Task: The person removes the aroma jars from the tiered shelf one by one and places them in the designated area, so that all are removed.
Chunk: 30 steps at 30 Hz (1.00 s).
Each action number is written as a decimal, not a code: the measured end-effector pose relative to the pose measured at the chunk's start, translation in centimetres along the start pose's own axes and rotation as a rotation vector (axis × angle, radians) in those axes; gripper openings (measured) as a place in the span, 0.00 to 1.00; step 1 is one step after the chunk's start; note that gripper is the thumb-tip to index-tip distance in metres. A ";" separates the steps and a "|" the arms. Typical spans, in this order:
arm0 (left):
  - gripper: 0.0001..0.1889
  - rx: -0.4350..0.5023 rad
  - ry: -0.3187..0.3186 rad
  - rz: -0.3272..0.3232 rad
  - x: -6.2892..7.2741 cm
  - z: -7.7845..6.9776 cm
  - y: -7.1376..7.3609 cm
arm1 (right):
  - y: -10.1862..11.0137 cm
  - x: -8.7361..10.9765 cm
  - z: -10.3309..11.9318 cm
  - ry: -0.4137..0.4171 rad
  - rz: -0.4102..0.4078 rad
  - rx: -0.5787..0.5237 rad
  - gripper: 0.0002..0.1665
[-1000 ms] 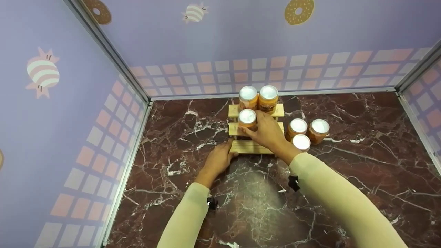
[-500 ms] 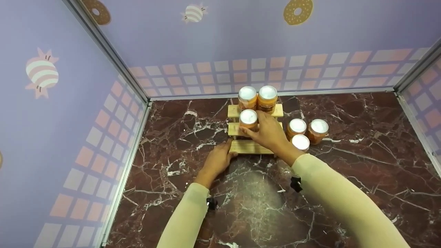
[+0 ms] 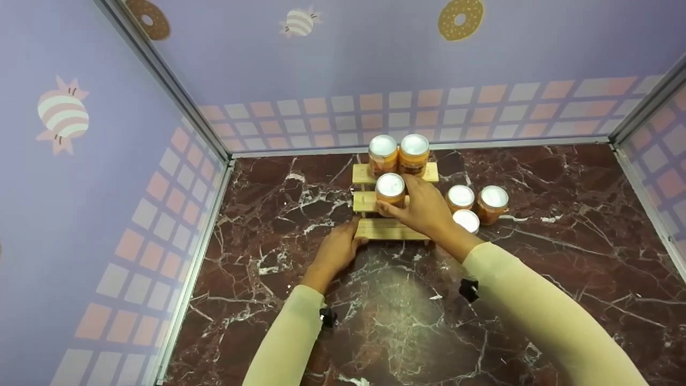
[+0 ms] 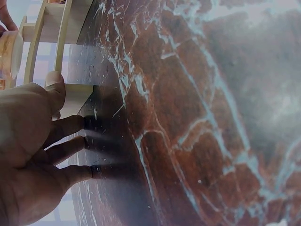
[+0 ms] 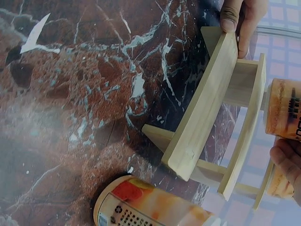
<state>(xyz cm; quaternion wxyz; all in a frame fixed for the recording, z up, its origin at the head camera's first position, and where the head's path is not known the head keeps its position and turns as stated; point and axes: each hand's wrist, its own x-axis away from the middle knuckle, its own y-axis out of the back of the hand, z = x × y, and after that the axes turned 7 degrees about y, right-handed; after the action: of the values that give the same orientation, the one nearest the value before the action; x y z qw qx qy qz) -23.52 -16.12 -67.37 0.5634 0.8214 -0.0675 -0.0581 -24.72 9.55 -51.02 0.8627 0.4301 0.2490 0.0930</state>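
A three-step wooden display stand (image 3: 391, 230) stands near the back wall. My right hand (image 3: 426, 209) holds an orange jar with a white lid (image 3: 390, 185) at the middle step, thumb in front and fingers round its far right side. In the right wrist view this jar (image 5: 284, 110) is upright on the middle step. My left hand (image 3: 336, 249) grips the left end of the lowest step; in the left wrist view its thumb (image 4: 55, 84) lies on the plank's edge and the other fingers reach down beside the leg. Two more jars (image 3: 383, 153) stand side by side on the top step.
Three similar jars (image 3: 492, 203) are grouped on the dark red marbled table (image 3: 257, 321), just right of the stand. A patterned wall (image 3: 321, 64) rises behind the stand, with side walls to left and right.
My right hand has shifted the jar slightly right along the middle step. My left hand keeps its place on the stand; the view has drifted a little.
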 end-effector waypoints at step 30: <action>0.39 0.036 0.025 0.005 0.2 -0.3 0.3 | 2.8 2.2 -2.3 0.025 0.002 -0.007 0.49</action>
<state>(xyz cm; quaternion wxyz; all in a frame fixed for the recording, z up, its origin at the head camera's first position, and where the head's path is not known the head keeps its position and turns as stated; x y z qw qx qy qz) -23.28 -15.98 -66.98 0.5496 0.8318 -0.0632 -0.0451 -23.82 13.70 -50.75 0.8609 0.4261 0.2593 0.1002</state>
